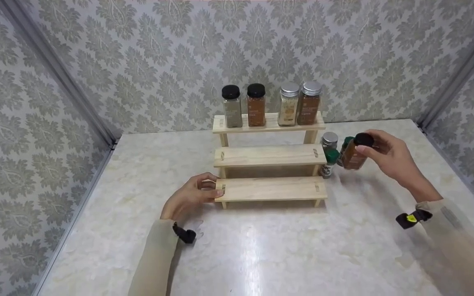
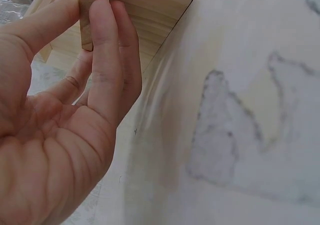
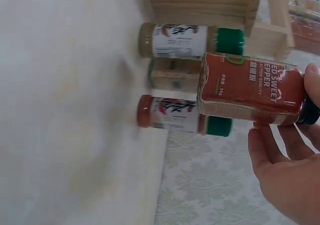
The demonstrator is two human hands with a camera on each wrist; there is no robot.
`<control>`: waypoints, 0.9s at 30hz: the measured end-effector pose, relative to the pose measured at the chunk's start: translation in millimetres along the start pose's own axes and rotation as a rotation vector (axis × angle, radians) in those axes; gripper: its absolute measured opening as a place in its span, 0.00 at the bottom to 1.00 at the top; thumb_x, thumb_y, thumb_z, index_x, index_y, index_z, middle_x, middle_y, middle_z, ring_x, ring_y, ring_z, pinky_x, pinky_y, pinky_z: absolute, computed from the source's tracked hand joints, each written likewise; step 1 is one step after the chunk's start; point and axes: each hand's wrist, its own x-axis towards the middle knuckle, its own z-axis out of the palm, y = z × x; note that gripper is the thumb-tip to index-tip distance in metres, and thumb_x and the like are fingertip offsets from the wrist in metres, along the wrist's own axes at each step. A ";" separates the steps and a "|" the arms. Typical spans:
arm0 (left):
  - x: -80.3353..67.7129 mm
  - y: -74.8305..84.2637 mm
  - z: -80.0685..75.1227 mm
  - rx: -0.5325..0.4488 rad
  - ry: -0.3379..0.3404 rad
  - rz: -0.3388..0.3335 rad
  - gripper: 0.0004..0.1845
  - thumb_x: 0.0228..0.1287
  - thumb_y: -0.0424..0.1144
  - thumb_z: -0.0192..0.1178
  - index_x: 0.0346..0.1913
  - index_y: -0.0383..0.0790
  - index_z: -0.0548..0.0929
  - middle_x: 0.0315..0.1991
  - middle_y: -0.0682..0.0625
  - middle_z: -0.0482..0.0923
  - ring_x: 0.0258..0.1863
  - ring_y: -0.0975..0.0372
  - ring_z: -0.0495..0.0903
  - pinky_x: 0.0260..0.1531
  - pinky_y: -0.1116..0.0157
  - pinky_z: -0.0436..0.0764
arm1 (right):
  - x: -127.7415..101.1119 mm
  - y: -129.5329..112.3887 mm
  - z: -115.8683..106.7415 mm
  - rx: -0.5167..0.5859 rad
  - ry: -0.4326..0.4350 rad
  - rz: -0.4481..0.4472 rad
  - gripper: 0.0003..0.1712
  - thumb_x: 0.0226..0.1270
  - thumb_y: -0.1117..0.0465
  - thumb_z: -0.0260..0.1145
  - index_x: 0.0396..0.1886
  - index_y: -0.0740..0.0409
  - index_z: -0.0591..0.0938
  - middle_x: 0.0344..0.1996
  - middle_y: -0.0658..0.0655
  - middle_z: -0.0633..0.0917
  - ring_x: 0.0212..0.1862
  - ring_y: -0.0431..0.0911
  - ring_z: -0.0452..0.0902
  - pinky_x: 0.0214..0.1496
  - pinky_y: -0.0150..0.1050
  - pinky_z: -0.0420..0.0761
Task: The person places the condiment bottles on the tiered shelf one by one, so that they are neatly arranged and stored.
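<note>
Overhead, the stepped wooden rack (image 1: 270,164) is steadied on the bench (image 1: 261,246) by the left hand (image 1: 189,196). Closer in, its fingers (image 2: 107,60) are seen pinching the lowest step's end. Beside the rack, the black-capped spice jar (image 3: 250,88) is held by its cap in the right hand (image 3: 290,170), clear of three standing jars (image 3: 185,77).

Head cam high, faces down at wooden rack (image 1: 270,156) — wrist cams close, share rack ends.
</note>
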 end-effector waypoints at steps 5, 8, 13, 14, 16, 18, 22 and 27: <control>-0.4 1.1 -0.9 -0.005 0.009 -0.005 0.23 0.66 0.38 0.77 0.59 0.41 0.80 0.60 0.41 0.82 0.53 0.56 0.85 0.54 0.56 0.89 | 3.8 -23.4 -2.2 0.046 0.025 -0.075 0.29 0.78 0.57 0.70 0.73 0.62 0.77 0.56 0.40 0.82 0.56 0.30 0.80 0.55 0.18 0.78; -0.7 2.0 -0.5 -0.007 0.009 0.002 0.23 0.66 0.38 0.77 0.59 0.40 0.81 0.60 0.41 0.82 0.54 0.56 0.85 0.55 0.56 0.89 | 5.9 -42.8 -0.9 0.076 0.036 -0.118 0.27 0.78 0.59 0.70 0.71 0.64 0.78 0.55 0.41 0.82 0.57 0.32 0.80 0.56 0.19 0.80; -1.0 2.7 0.1 0.008 0.009 0.013 0.23 0.65 0.39 0.77 0.59 0.40 0.81 0.60 0.41 0.82 0.56 0.55 0.84 0.56 0.56 0.89 | 7.6 -72.6 6.8 0.116 0.045 -0.154 0.25 0.78 0.60 0.70 0.69 0.65 0.80 0.53 0.42 0.84 0.57 0.34 0.82 0.56 0.21 0.82; -1.0 2.3 0.0 0.002 0.009 0.010 0.23 0.65 0.39 0.77 0.59 0.40 0.81 0.60 0.41 0.82 0.56 0.55 0.84 0.56 0.56 0.89 | 8.6 -78.1 9.4 0.126 0.046 -0.161 0.24 0.77 0.61 0.71 0.68 0.65 0.80 0.52 0.42 0.84 0.56 0.35 0.82 0.55 0.22 0.82; -0.8 1.4 -0.7 -0.009 0.009 0.007 0.22 0.65 0.39 0.78 0.58 0.41 0.81 0.60 0.43 0.82 0.55 0.56 0.85 0.55 0.57 0.89 | 11.2 -88.7 15.3 0.148 0.048 -0.178 0.24 0.76 0.62 0.71 0.67 0.65 0.81 0.51 0.43 0.84 0.55 0.36 0.83 0.55 0.23 0.83; -0.7 1.1 -1.4 -0.019 0.007 0.010 0.22 0.65 0.38 0.77 0.58 0.41 0.81 0.59 0.43 0.82 0.54 0.56 0.85 0.55 0.57 0.89 | 14.6 -99.1 21.8 0.172 0.051 -0.193 0.23 0.76 0.64 0.72 0.67 0.66 0.81 0.51 0.44 0.84 0.54 0.37 0.83 0.54 0.24 0.83; -0.1 1.3 -1.5 -0.016 0.008 0.022 0.21 0.65 0.37 0.77 0.57 0.41 0.82 0.57 0.44 0.82 0.54 0.56 0.84 0.54 0.58 0.89 | 21.7 -118.2 37.2 0.200 0.078 -0.217 0.22 0.74 0.65 0.73 0.64 0.65 0.83 0.49 0.45 0.85 0.52 0.39 0.84 0.54 0.25 0.85; -1.2 3.6 -0.3 -0.015 -0.006 0.033 0.20 0.66 0.36 0.76 0.57 0.40 0.81 0.56 0.44 0.83 0.53 0.57 0.85 0.52 0.59 0.89 | 31.5 -137.1 60.0 0.269 0.089 -0.243 0.21 0.71 0.64 0.76 0.61 0.64 0.85 0.49 0.48 0.87 0.53 0.43 0.86 0.55 0.29 0.87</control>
